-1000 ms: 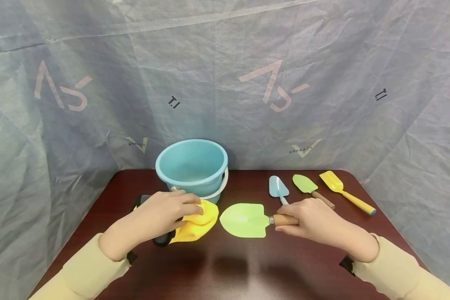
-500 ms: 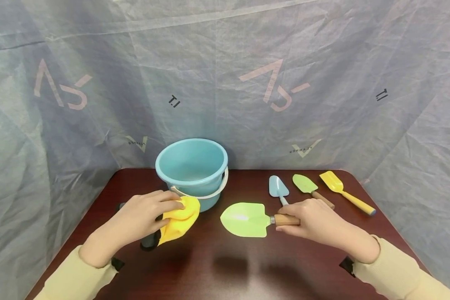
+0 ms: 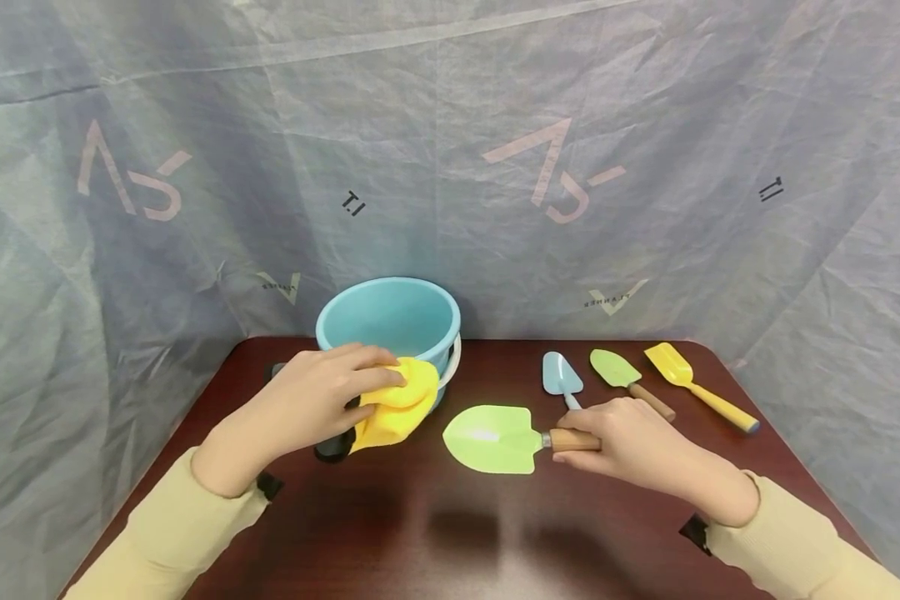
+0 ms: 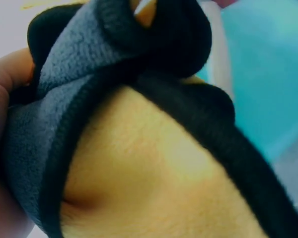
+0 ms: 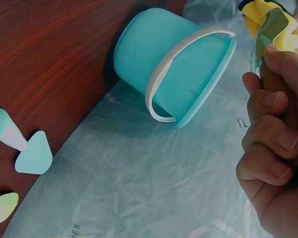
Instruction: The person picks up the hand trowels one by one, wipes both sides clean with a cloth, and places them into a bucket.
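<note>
In the head view my left hand point(image 3: 322, 396) holds a bunched cloth point(image 3: 401, 404), yellow on one face and grey on the other. Black edging runs along the cloth point(image 4: 139, 168) in the left wrist view, where thumb or fingers press its grey side. My right hand point(image 3: 630, 442) grips the wooden handle of a light green garden trowel point(image 3: 487, 437), its blade pointing left toward the cloth. Cloth and blade stand a little apart in the head view. From the right wrist view, curled fingers point(image 5: 270, 139) wrap the handle. Behind the left hand stands a light blue bucket point(image 3: 390, 317).
A white handle point(image 5: 164, 69) hangs on the bucket. On the dark red table point(image 3: 495, 533), to the right, lie a light blue trowel point(image 3: 561, 375), a smaller green trowel point(image 3: 615, 368) and a yellow scoop point(image 3: 671, 364). Grey sheeting point(image 3: 435, 167) rises behind the table.
My left hand moved left with the cloth, away from the trowel blade, then came back right and higher, before the bucket. The right hand and trowel stay about where they were.
</note>
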